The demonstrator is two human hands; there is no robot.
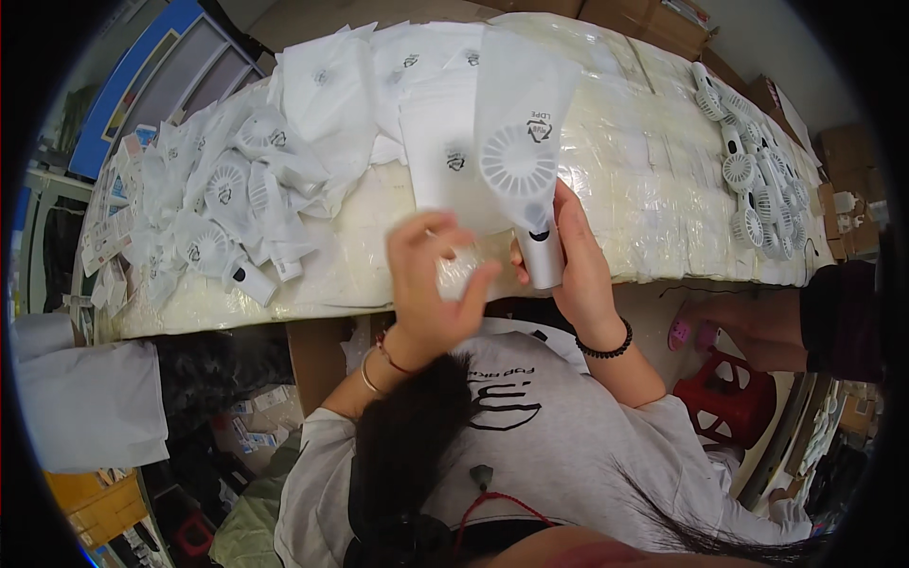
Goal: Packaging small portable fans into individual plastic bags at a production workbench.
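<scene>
My right hand is wrapped round the silvery handle of a handheld fan, held upright over the table's near edge. A frosted plastic bag covers the fan's round grille and stretches far past it, while the lower handle stays bare. To the left, my left hand hovers apart from the fan with thumb and fingers spread, slightly blurred, holding nothing. Beyond it lies a stack of flat frosted bags. Left of these is a heap of bagged fans. Several unbagged fans are piled at the right end.
The table is covered in clear plastic film. Cardboard boxes stand along the far side. A red stool is at the lower right, near another person's legs. Blue-framed shelving rises at the far left.
</scene>
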